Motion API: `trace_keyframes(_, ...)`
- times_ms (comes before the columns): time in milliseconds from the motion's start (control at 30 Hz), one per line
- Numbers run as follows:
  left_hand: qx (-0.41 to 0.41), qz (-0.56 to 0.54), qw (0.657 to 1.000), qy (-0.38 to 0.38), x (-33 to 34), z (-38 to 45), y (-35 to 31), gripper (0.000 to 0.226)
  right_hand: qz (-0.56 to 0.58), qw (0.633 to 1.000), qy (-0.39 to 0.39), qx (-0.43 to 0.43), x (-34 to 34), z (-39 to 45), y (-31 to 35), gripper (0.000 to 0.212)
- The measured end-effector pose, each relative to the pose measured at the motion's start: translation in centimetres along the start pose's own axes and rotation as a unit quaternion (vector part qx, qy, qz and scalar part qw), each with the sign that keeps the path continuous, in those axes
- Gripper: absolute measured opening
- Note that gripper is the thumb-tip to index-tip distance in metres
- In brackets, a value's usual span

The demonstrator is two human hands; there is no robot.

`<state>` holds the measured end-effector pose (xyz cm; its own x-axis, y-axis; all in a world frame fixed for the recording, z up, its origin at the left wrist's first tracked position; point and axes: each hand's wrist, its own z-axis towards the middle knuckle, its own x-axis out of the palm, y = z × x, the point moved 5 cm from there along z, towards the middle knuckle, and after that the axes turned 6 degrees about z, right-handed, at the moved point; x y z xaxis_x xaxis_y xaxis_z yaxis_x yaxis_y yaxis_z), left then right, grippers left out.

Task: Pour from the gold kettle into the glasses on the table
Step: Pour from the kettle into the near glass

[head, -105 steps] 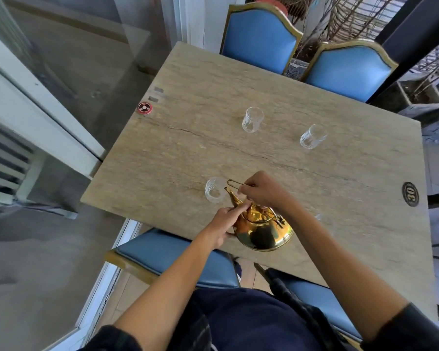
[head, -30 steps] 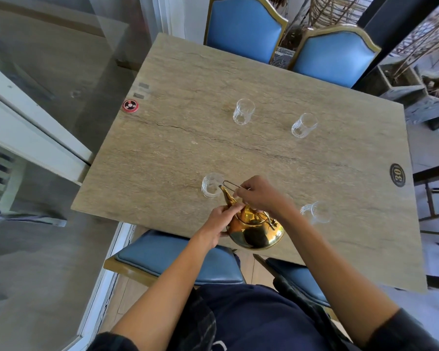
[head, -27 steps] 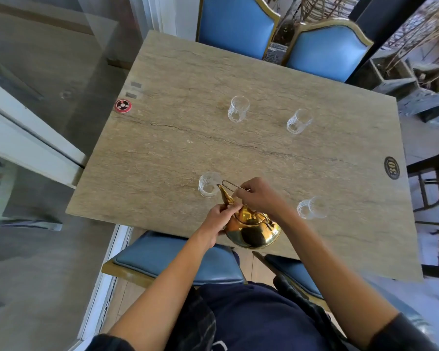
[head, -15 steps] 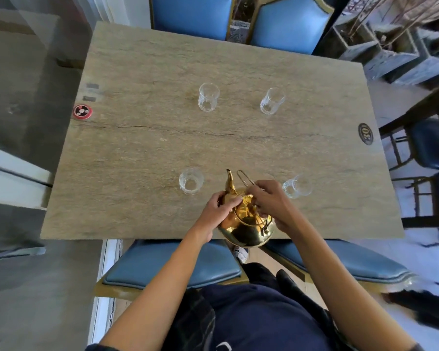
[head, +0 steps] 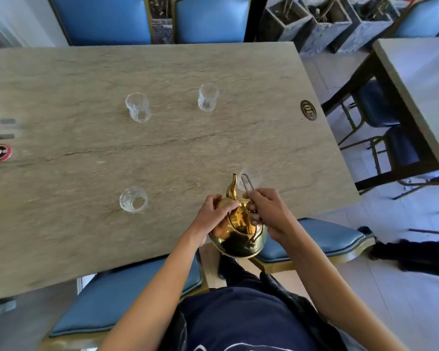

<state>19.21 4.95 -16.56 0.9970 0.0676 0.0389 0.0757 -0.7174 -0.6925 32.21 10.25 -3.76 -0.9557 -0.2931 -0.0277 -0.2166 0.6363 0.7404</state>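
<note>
The gold kettle point(head: 238, 234) is held over the near edge of the stone table point(head: 86, 224), tilted with its spout toward the near right glass point(head: 251, 176). My right hand point(head: 269, 211) grips its wire handle. My left hand point(head: 213, 214) presses on the lid and body. Three more clear glasses stand on the table: the near left glass point(head: 133, 200), the far left glass point(head: 138, 107) and the far right glass point(head: 207, 97). No stream of liquid is visible.
Blue chairs stand at the far side point(head: 104, 19) and under the near edge point(head: 127, 287). A red round sticker point(head: 0, 152) is at the table's left edge and a number badge point(head: 309, 110) at its right. Another table point(head: 421, 79) stands to the right.
The kettle has swung from the near left glass over to the near right glass, spout now pointing at it. The view has turned right; both hands keep their hold.
</note>
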Motion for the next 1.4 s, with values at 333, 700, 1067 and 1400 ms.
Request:
trace_keyframes(333, -0.033, 0.082, 0.996, 0.022, 3.1, 2.8, -0.6, 0.080, 0.116, 0.991, -0.015, 0.058, -4.2, 1.9, -1.3, 0.012)
trace_keyframes(700, -0.067, 0.124, 0.990, 0.031, 3.8, 3.7, -1.9, 0.080, 0.175, 0.981, -0.010, 0.089, -5.3, 4.0, -0.8, 0.011)
trace_keyframes(1067, -0.076, 0.127, 0.989, 0.032, 3.5, 3.8, -1.8, 0.073, 0.185, 0.979, -0.005, 0.088, -5.0, 4.3, -0.5, 0.008)
trace_keyframes(1400, -0.077, 0.136, 0.987, 0.037, 3.3, 3.9, -1.9, 0.072, 0.200, 0.975, -0.013, 0.091, -5.0, 4.3, -0.8, 0.010)
